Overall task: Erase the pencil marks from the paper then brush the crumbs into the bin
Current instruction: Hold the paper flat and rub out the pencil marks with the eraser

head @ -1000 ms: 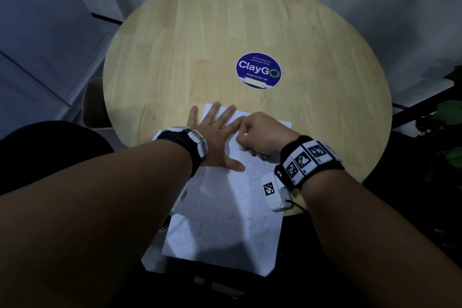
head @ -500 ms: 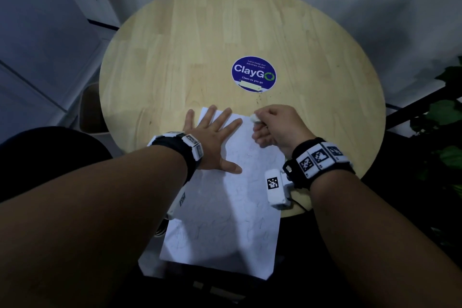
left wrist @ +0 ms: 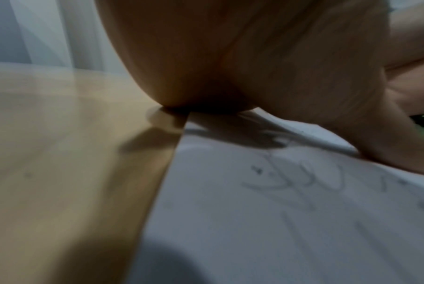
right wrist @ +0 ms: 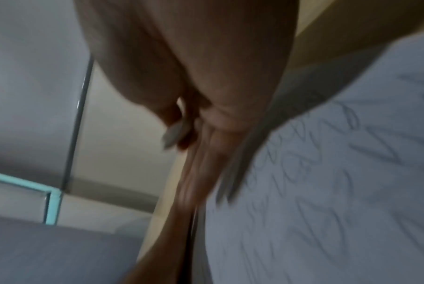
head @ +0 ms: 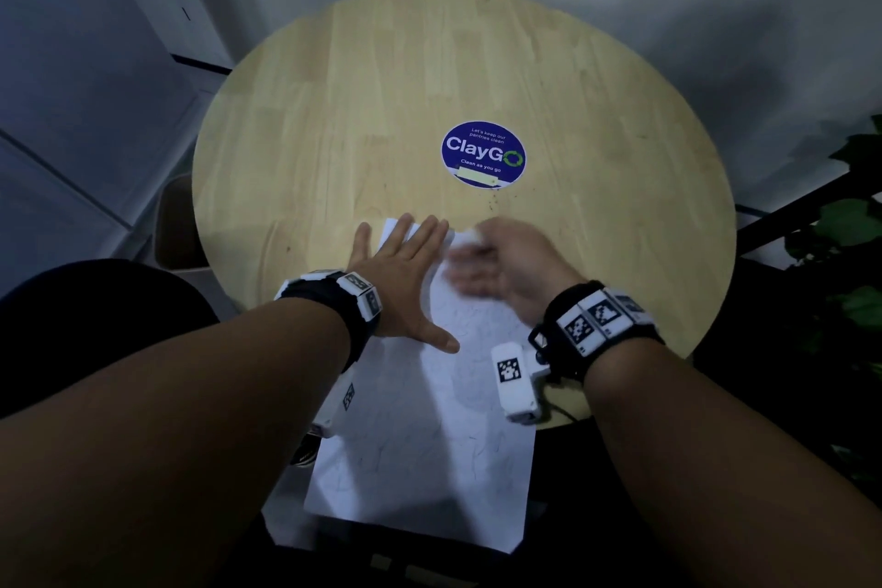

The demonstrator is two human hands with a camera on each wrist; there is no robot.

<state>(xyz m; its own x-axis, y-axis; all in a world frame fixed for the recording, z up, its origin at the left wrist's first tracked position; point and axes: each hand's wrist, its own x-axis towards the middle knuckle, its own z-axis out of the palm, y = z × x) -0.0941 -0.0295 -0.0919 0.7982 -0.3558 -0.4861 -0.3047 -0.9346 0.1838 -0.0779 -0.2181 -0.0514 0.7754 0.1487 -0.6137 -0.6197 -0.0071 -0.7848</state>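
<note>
A white paper with faint pencil scribbles lies on the round wooden table, its near end hanging over the edge. My left hand presses flat on the paper's upper left part, fingers spread. My right hand is motion-blurred over the sheet's top right, its long fingers stretched out low over the paper. A small whitish eraser is pinched between its thumb and a finger; in the head view the eraser is only a pale blur.
A round blue ClayGo sticker sits mid-table beyond the hands. A tan open container stands on the floor left of the table. Green plant leaves lie off the right edge. Walls stand close behind.
My right hand rubbed beside the left fingers, lifted off to the paper's top right corner, and now sweeps over the sheet with fingers stretched. The left hand has stayed flat.
</note>
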